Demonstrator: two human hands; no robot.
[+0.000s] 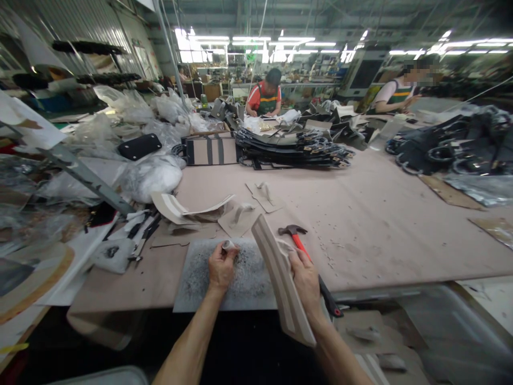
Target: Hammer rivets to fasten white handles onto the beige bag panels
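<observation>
My left hand [221, 266] is closed around a small grey cylindrical tool [228, 245] and rests on a scuffed grey cutting pad [248, 283] at the table's near edge. My right hand [304, 278] grips a long beige panel with pale stripes [280, 278], held on edge and tilted over the pad's right side. A hammer with a red and black handle [298, 243] lies on the table just behind my right hand.
Beige cut pieces [240, 214] lie beyond the pad on the brown tabletop [380, 224]. Stacks of dark straps and bag parts [296, 149] fill the far side, plastic bags [152, 176] the left. Two people work at far tables.
</observation>
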